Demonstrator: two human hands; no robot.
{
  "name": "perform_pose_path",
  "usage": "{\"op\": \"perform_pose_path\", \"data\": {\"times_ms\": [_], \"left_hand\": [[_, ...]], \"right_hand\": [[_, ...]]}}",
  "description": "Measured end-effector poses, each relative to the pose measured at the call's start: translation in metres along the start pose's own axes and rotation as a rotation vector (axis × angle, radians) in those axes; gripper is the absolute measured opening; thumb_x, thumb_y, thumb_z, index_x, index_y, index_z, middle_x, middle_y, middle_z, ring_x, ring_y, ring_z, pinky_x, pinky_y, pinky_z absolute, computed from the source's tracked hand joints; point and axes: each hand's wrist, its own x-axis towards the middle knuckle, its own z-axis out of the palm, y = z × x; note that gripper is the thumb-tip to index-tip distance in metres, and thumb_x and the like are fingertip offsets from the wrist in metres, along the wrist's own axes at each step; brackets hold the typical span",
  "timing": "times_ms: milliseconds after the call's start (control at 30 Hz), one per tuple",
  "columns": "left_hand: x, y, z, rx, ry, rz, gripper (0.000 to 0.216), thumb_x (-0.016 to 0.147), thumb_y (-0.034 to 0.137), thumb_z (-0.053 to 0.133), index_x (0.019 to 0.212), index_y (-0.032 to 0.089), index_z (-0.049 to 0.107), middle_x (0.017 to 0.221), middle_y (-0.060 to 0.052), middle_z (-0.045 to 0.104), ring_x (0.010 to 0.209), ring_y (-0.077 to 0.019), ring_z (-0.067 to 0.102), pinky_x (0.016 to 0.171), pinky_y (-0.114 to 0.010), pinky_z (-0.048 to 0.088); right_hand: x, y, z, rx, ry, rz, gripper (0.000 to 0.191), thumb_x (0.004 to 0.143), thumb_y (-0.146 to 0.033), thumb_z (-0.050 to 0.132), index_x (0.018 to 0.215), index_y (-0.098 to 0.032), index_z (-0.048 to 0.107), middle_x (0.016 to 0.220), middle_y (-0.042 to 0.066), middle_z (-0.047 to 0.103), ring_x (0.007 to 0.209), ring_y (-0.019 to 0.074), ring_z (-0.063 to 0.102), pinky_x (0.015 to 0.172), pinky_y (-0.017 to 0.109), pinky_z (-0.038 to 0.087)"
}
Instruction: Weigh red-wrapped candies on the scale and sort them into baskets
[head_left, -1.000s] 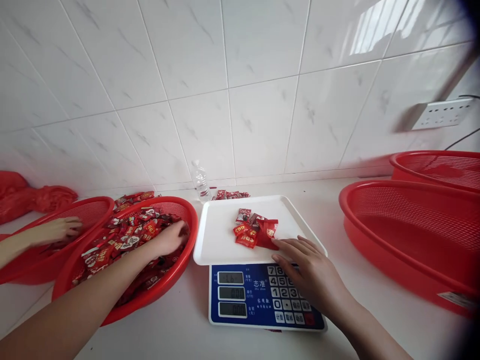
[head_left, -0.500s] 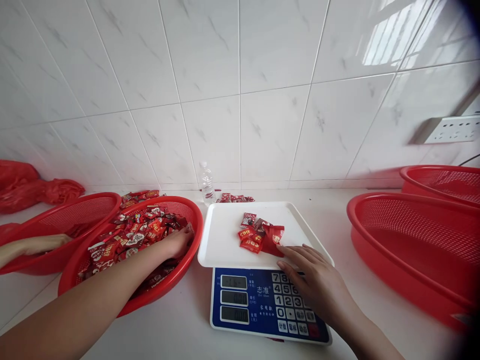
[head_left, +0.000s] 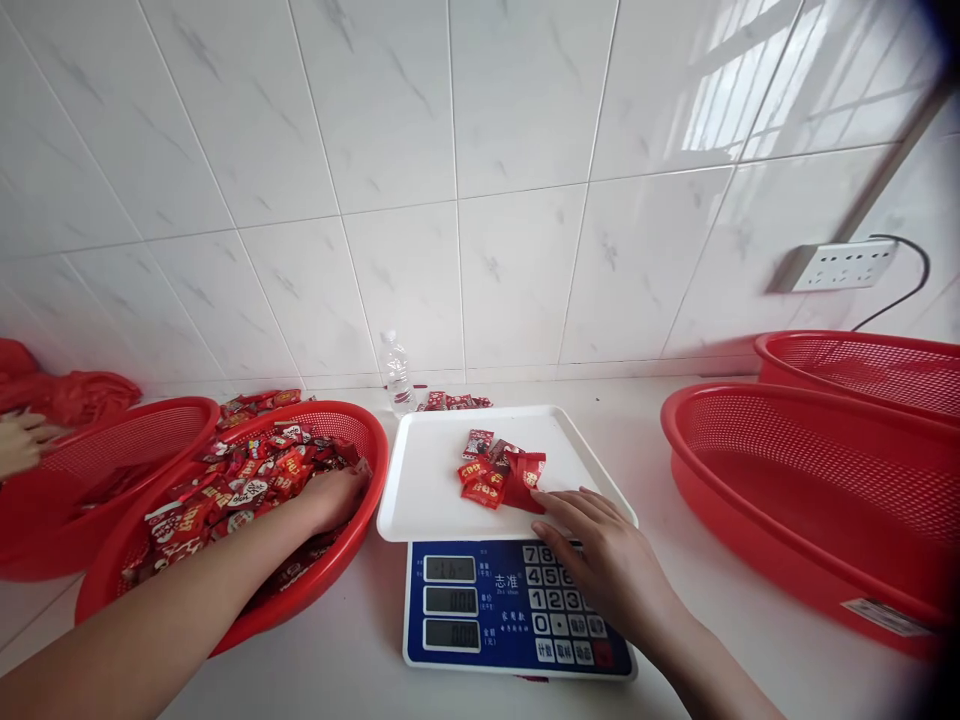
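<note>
The fingers [head_left: 574, 510] of my right hand [head_left: 611, 555] lie side by side, nearly straight, with the thumb set apart from them at the near rim of the white tray [head_left: 424, 485]. My forefinger's tip touches the lower corner of a larger red packet [head_left: 521, 480]. My left hand [head_left: 337, 498] is down in a red basket [head_left: 380, 440] — its fingertips are hidden there, so I cannot tell whether they pinch anything. Around it lie many wrapped packets [head_left: 251, 492], red and dark, heaped in the basket.

Just left of the larger packet, a few small packets [head_left: 481, 485] lie on the tray, some overlapping. The tray sits on a blue scale [head_left: 517, 610], its three displays and keypad facing me, my right hand partly over the keys.

Farther out, a clear bottle [head_left: 396, 375] stands behind the tray's left corner, near some loose packets [head_left: 454, 401] on the white table [head_left: 345, 660]. Beyond my left basket is another red basket [head_left: 202, 410], and a co-worker's hand [head_left: 21, 443] shows at its far left, near red plastic bags [head_left: 82, 398]. To my right stand two more red baskets [head_left: 750, 540] — above them, a socket strip [head_left: 844, 267] on the tiled wall [head_left: 517, 270].
</note>
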Motion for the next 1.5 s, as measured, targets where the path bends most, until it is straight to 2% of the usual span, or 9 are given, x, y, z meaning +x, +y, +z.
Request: {"op": "perform_pose_path", "data": {"times_ms": [200, 333, 600, 667, 767, 933, 1133, 1300, 1500], "left_hand": [[-0.008, 0.022, -0.01, 0.276, -0.073, -0.082, 0.036, 0.083, 0.029, 0.035, 0.086, 0.014, 0.067, 0.09, -0.019, 0.069, 0.086, -0.0365, 0.063, 0.071, -0.041, 0.043], [-0.008, 0.023, -0.027, 0.394, -0.016, -0.087, 0.029, 0.082, 0.024, 0.037, 0.093, 0.015, 0.063, 0.093, -0.019, 0.068, 0.086, -0.0353, 0.063, 0.069, -0.04, 0.041], [-0.018, 0.036, -0.077, 0.392, 0.392, -0.146, 0.029, 0.09, 0.032, 0.028, 0.089, 0.02, 0.054, 0.083, -0.009, 0.065, 0.074, -0.025, 0.06, 0.055, -0.028, 0.032], [-0.02, 0.055, -0.078, 0.25, 0.431, -0.031, 0.026, 0.089, 0.033, 0.031, 0.087, 0.021, 0.054, 0.072, -0.004, 0.062, 0.065, -0.0206, 0.057, 0.054, -0.026, 0.031], [-0.019, 0.088, -0.065, -0.022, 0.329, 0.143, 0.025, 0.087, 0.035, 0.035, 0.079, 0.021, 0.054, 0.058, 0.002, 0.054, 0.053, -0.0155, 0.05, 0.051, -0.023, 0.031], [-0.001, 0.116, -0.027, -0.254, 0.146, 0.221, 0.025, 0.083, 0.035, 0.044, 0.094, 0.02, 0.062, 0.072, 0.001, 0.061, 0.05, -0.0125, 0.049, 0.051, -0.024, 0.035], [-0.016, 0.116, -0.031, -0.538, 0.334, 0.158, 0.033, 0.078, 0.034, 0.056, 0.109, 0.023, 0.061, 0.092, -0.001, 0.06, 0.049, -0.0083, 0.045, 0.05, -0.023, 0.038], [-0.065, 0.13, -0.037, -1.375, 0.256, 0.033, 0.026, 0.073, 0.032, 0.066, 0.095, 0.021, 0.06, 0.076, 0.002, 0.055, 0.049, -0.0052, 0.043, 0.042, -0.016, 0.034], [-0.081, 0.149, -0.012, -2.144, -0.136, -0.108, 0.001, 0.081, 0.015, 0.057, 0.082, 0.014, 0.057, 0.072, 0.001, 0.053, 0.047, -0.0027, 0.044, 0.042, -0.014, 0.038]], "right_hand": [[0.0, 0.0, -0.002, 0.017, 0.004, 0.003, 0.03, 0.093, -0.034, 0.039, 0.104, -0.022, 0.064, 0.096, 0.006, 0.072, 0.087, 0.0219, 0.067, 0.081, 0.043, 0.054], [0.002, -0.001, -0.003, 0.031, 0.002, 0.002, 0.03, 0.093, -0.033, 0.039, 0.105, -0.02, 0.064, 0.096, 0.007, 0.072, 0.086, 0.0217, 0.067, 0.08, 0.043, 0.054], [0.001, -0.001, -0.002, 0.031, -0.001, 0.018, 0.029, 0.093, -0.032, 0.04, 0.105, -0.02, 0.063, 0.096, 0.007, 0.072, 0.087, 0.0226, 0.067, 0.079, 0.043, 0.054], [0.001, -0.001, -0.002, 0.033, -0.001, 0.021, 0.028, 0.092, -0.032, 0.041, 0.105, -0.02, 0.064, 0.096, 0.007, 0.072, 0.088, 0.0229, 0.067, 0.08, 0.043, 0.054], [0.001, -0.001, -0.002, 0.038, 0.002, 0.027, 0.029, 0.092, -0.032, 0.042, 0.106, -0.02, 0.064, 0.096, 0.007, 0.072, 0.088, 0.0234, 0.067, 0.08, 0.044, 0.054], [0.001, 0.0, -0.002, 0.047, -0.001, 0.023, 0.029, 0.092, -0.033, 0.041, 0.105, -0.022, 0.065, 0.097, 0.007, 0.072, 0.088, 0.0229, 0.067, 0.081, 0.043, 0.054], [0.0, 0.002, -0.001, 0.059, -0.015, 0.022, 0.027, 0.091, -0.031, 0.044, 0.107, -0.022, 0.064, 0.099, 0.007, 0.071, 0.09, 0.0231, 0.067, 0.083, 0.044, 0.054], [0.001, 0.001, -0.003, 0.082, -0.04, 0.034, 0.027, 0.09, -0.032, 0.045, 0.108, -0.022, 0.063, 0.1, 0.007, 0.071, 0.092, 0.0238, 0.066, 0.084, 0.046, 0.053], [0.002, -0.001, -0.003, 0.148, -0.05, 0.229, 0.033, 0.091, -0.04, 0.041, 0.119, -0.027, 0.053, 0.113, 0.007, 0.064, 0.092, 0.0225, 0.065, 0.07, 0.038, 0.057]]}}
